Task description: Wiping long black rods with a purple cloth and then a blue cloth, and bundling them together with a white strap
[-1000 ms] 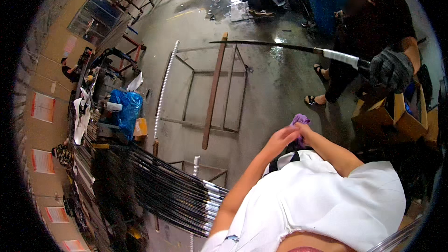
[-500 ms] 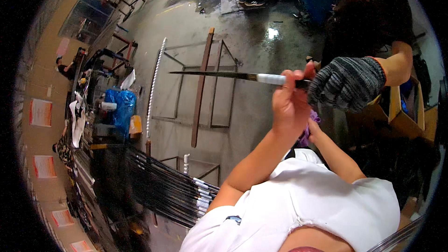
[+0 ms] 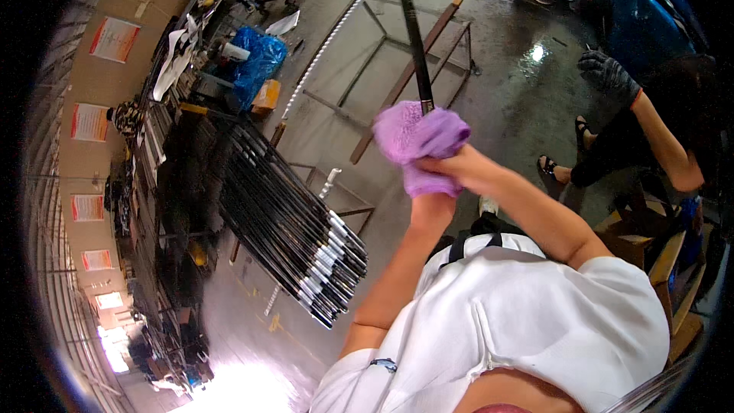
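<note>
A slender black rod (image 3: 413, 30) slants up from my hands and leaves the top edge of the head view. Its lower end goes into a fuzzy purple cloth (image 3: 413, 134), bunched around it. My right hand (image 3: 449, 166) is closed on the cloth from the right. Below it, my left hand (image 3: 433, 203) reaches up into the folds at the rod's lower end. The cloth covers most of its fingers, while the rod stays held up there. On the right, a co-worker's gloved hand (image 3: 609, 75), in dark grey knit, is apart from the rod.
Many similar black rods (image 3: 283, 214) with white bands lie side by side at left. Metal frames (image 3: 365, 69) and a white spiral-wrapped bar (image 3: 329, 50) stand ahead. Blue plastic (image 3: 258, 65) sits beyond the rods. Cardboard boxes (image 3: 669, 260) are at right.
The rod has swung from pointing left to pointing up and ahead. My right hand has brought the purple cloth onto its lower end. The co-worker's gloved hand has moved away to the right.
</note>
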Motion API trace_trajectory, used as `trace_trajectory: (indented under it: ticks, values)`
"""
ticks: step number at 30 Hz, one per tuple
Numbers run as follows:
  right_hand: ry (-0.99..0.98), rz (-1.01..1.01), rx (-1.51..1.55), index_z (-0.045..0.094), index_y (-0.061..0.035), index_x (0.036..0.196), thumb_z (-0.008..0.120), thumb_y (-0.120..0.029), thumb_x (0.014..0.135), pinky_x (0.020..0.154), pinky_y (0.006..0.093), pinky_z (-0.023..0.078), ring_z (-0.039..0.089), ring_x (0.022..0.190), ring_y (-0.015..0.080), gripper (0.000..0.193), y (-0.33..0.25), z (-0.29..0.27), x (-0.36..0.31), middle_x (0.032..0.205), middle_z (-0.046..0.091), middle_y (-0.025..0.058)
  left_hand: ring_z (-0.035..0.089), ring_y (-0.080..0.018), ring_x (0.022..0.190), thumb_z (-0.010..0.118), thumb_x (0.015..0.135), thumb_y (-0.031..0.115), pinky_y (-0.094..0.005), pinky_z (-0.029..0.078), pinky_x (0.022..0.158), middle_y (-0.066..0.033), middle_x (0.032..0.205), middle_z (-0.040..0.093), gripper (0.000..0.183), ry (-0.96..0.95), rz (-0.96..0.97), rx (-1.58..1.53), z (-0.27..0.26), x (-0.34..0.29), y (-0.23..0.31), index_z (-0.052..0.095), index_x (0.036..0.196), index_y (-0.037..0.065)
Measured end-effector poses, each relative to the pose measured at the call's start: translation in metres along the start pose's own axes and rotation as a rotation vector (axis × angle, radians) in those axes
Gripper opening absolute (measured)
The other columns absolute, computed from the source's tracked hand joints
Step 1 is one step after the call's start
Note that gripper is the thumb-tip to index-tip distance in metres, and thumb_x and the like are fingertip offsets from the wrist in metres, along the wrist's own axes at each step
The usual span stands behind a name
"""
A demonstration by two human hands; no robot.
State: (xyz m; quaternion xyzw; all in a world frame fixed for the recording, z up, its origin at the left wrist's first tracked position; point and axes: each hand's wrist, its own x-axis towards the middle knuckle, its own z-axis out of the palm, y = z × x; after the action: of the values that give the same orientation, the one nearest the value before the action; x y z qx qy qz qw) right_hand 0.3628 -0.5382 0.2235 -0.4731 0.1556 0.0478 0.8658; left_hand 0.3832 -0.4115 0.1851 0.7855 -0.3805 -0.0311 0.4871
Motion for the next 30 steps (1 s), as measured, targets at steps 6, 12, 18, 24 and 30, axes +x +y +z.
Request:
trace_trajectory:
  ticks: [6,12,18,24,30]
  values:
    - [0.036,-0.199,0.149,0.056,-0.0084,0.095,0.066,-0.021,0.077,0.074,0.0291,0.043,0.052,0.082,0.0144,0.024,0.028,0.075,0.014,0.086,0.057,0.0035,0.054,-0.042,0.084,0.047,0.081,0.01,-0.0428,0.045,0.069,-0.0233,0.094,0.055,0.029,0.279,-0.439,0.063,-0.027,-0.049,0.001,0.046,0.109,0.001]
    - [-0.044,0.046,0.508,0.042,-0.0125,0.063,0.053,-0.038,0.085,0.037,0.0233,0.023,0.034,0.038,0.0118,0.036,-0.005,0.064,0.07,0.045,0.035,-0.0008,0.056,-0.0404,0.062,0.057,0.08,0.032,-0.0474,0.044,0.053,-0.0205,0.067,0.057,0.03,0.038,-0.728,0.616,-0.064,-0.142,0.031,0.049,0.086,0.003]
    - [0.075,-0.005,0.401,0.046,-0.0117,0.066,0.049,-0.029,0.086,0.032,0.0252,0.026,0.036,0.037,0.0102,0.027,-0.09,0.043,0.139,0.047,0.039,0.0001,0.057,-0.0353,0.052,0.066,0.068,0.043,-0.0432,0.045,0.05,-0.016,0.057,0.057,0.04,0.202,-1.09,0.703,-0.077,-0.335,-0.003,0.057,0.067,0.003]
    - [-0.139,-0.187,0.5,0.042,-0.011,0.063,0.041,-0.03,0.089,0.029,0.0218,0.027,0.039,0.034,0.011,0.032,-0.23,0.005,0.196,0.047,0.04,0.0014,0.051,-0.0247,0.044,0.069,0.065,0.035,-0.0396,0.041,0.046,-0.0124,0.046,0.05,0.039,0.184,-1.314,0.594,-0.068,-0.439,0.041,0.053,0.052,0.001]
    - [-0.449,-0.287,0.495,0.038,-0.0113,0.057,0.037,-0.024,0.089,0.033,0.0209,0.026,0.034,0.032,0.0099,0.034,-0.243,0.026,0.204,0.043,0.034,-0.0004,0.043,-0.0091,0.048,0.067,0.07,0.024,-0.0368,0.035,0.043,-0.0042,0.047,0.045,0.034,0.049,-1.59,0.234,-0.024,-0.531,0.036,0.054,0.056,-0.005]
